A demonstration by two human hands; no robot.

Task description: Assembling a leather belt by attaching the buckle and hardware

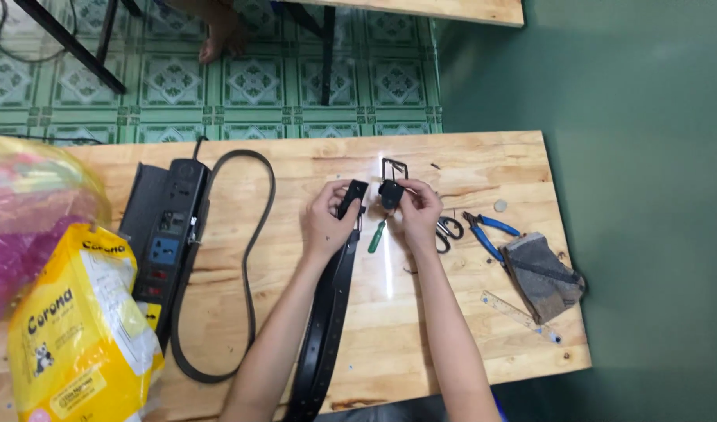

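1. While the long black leather belt [327, 312] lies down the pale wooden table [452, 312], I see my left hand [327, 223] pinching its end.
2. My right hand [417, 211] grips the small black buckle piece [390, 193], fingers closed.
3. I judge fitting is underway; next needs aligning buckle to strap end.

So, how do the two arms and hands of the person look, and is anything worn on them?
Both forearms are bare up to the bottom edge of the picture: no sleeves show. The left hand and the right hand wear no gloves, and no watch, bracelet or ring is visible. The arms are slim, and the nails are too small to judge.
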